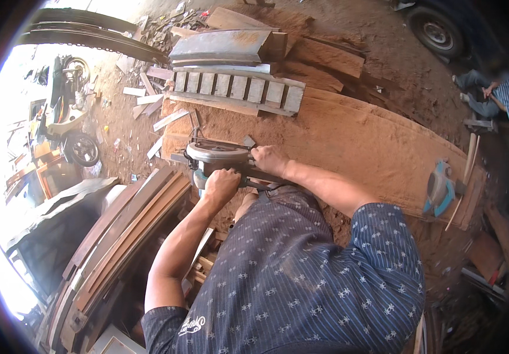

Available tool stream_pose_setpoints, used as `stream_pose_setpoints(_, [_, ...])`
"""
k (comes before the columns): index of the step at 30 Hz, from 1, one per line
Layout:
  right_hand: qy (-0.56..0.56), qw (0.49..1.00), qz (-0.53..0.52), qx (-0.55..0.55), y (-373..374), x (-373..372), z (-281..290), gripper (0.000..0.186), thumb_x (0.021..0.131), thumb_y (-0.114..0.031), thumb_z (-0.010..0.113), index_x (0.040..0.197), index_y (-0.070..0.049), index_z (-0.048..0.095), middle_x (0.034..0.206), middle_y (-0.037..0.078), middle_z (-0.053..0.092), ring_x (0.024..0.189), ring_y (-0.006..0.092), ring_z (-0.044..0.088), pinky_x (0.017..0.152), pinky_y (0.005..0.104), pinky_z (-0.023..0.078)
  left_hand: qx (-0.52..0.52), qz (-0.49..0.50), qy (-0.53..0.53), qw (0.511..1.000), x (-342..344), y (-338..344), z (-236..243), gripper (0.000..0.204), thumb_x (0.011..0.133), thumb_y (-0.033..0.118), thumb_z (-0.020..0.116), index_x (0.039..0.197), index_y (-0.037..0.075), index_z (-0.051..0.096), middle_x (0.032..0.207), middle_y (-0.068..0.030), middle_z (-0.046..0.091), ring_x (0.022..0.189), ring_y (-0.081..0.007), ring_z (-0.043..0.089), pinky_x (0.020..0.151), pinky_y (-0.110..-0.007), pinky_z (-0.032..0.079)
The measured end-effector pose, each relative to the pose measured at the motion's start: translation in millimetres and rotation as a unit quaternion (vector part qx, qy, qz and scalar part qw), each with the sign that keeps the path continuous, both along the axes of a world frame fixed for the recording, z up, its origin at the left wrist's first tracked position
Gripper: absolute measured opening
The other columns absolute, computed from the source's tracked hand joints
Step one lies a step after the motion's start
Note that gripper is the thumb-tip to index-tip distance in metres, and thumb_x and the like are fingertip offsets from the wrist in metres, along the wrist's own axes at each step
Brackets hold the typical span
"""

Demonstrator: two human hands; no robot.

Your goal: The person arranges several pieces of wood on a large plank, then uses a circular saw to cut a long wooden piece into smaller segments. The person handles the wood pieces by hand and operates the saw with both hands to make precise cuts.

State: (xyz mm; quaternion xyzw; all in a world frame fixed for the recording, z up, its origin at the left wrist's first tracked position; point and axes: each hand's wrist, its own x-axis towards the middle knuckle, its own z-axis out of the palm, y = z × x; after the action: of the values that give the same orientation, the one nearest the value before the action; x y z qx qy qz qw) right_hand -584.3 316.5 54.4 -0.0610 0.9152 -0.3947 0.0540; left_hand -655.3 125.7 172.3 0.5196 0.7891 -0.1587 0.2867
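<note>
Lettering (193, 326) in white script, with a larger initial, slants upward to the right on the wearer's dark shirt (307, 277), close to the inner end of the left sleeve (161, 324) hem; whether sleeve or body carries it is unclear. No other text is legible.

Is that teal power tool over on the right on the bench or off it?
On it: the teal power tool rests near the right end of the bench, whose dusty top shows around it.
</note>
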Motion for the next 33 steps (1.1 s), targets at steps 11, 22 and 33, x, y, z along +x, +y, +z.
stream_pose_setpoints(11, [-0.420, 0.683, -0.221, -0.556, -11.5, 13.3, -10.1, 0.037, 0.089, -0.037, 0.080, 0.083, -0.003, 0.066, 0.077, 0.004, 0.067, 0.069, 0.0123, 0.063, 0.063, 0.0291, 0.052, -0.006, 0.012, 0.000, 1.000, 1.2, 5.5, 5.9, 0.012, 0.087, 0.014, 0.061, 0.093, 0.009, 0.071, 0.092, -0.0117, 0.072, 0.083, -0.0274, 0.074, 0.071, -0.039, 0.059])
stream_pose_setpoints(22, [-0.446, 0.652, -0.262, -0.554, -4.8, 15.1, 6.8, 0.021, 0.090, -0.020, 0.077, 0.090, -0.003, 0.065, 0.081, 0.003, 0.068, 0.074, 0.0095, 0.061, 0.067, 0.0269, 0.050, -0.017, 0.037, 0.003, 0.999, 3.5, 0.1, 1.2, 0.029, 0.083, 0.018, 0.067, 0.110, 0.011, 0.068, 0.096, -0.0084, 0.071, 0.088, -0.0262, 0.072, 0.072, -0.038, 0.058])
stream_pose_setpoints(33, [0.099, 0.974, -0.106, -0.176, -2.2, 13.8, -0.1, 0.022, 0.080, -0.009, 0.076, 0.088, -0.001, 0.057, 0.089, 0.013, 0.055, 0.089, 0.0329, 0.061, 0.076, 0.0382, 0.052, -0.031, 0.046, -0.022, 0.998, -0.5, 1.5, 1.0, 0.036, 0.080, 0.016, 0.067, 0.116, 0.010, 0.067, 0.100, -0.0102, 0.069, 0.090, -0.0279, 0.071, 0.074, -0.038, 0.057])
